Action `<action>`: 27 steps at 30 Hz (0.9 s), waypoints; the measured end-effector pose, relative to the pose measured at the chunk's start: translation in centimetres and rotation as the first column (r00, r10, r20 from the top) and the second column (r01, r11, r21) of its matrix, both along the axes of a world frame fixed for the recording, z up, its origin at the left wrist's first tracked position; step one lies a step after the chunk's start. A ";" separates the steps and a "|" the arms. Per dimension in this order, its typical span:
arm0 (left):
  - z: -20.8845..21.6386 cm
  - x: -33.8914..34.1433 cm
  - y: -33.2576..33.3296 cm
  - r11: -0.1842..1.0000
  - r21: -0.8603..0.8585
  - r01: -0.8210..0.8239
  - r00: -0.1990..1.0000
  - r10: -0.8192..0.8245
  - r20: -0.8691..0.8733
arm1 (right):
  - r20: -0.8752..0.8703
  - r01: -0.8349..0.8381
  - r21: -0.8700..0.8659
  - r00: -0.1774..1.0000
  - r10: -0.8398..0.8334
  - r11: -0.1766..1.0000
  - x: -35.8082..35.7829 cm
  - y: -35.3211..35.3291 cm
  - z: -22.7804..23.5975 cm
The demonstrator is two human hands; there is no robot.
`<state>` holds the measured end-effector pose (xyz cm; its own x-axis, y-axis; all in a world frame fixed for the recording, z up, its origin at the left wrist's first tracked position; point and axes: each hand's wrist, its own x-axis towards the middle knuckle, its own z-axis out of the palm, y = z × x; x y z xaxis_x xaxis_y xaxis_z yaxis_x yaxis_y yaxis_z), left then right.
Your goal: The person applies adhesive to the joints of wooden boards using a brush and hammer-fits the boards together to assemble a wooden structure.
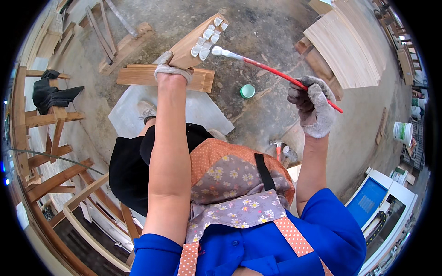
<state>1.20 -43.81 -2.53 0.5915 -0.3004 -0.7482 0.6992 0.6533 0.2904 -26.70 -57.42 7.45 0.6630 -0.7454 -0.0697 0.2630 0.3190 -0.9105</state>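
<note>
My left hand, in a soiled light work glove, grips a wooden board and holds it tilted up. White paste coats the short rounded pegs at the board's far end. In my right hand, also gloved, is a long red-handled brush. Its white, paste-covered tip is close beside the pegs; whether they touch I cannot tell. Under the raised board lies another wooden piece, partly hidden by my left wrist. A small cup with pale green contents stands on the floor between my hands.
A pale sheet lies on the concrete before me. Stacked panels rest on wood at the far right. Timber frames carrying a dark cloth stand left. A hammer lies near my lap. A white bucket stands right.
</note>
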 end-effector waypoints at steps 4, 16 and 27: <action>0.0 -0.1 0.1 1.000 -0.021 0.006 1.000 -0.006 -0.017 | -0.090 -0.045 0.009 0.995 0.045 0.999 1.3 1.0 0.8; 0.7 -0.9 -0.1 0.999 0.031 0.034 0.999 -0.035 0.014 | 0.001 0.070 0.068 0.998 -0.070 0.995 2.5 -1.1 -0.3; 1.9 -1.3 -0.3 0.998 -0.041 0.047 0.999 -0.046 0.029 | 0.064 0.063 0.190 0.995 -0.077 0.980 2.0 -0.8 -0.8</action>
<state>-0.11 -44.12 -0.60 0.5964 -0.3586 -0.7181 0.7212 0.6322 0.2833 -24.69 -58.26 6.61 0.6177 -0.7683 -0.1677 0.3524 0.4611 -0.8144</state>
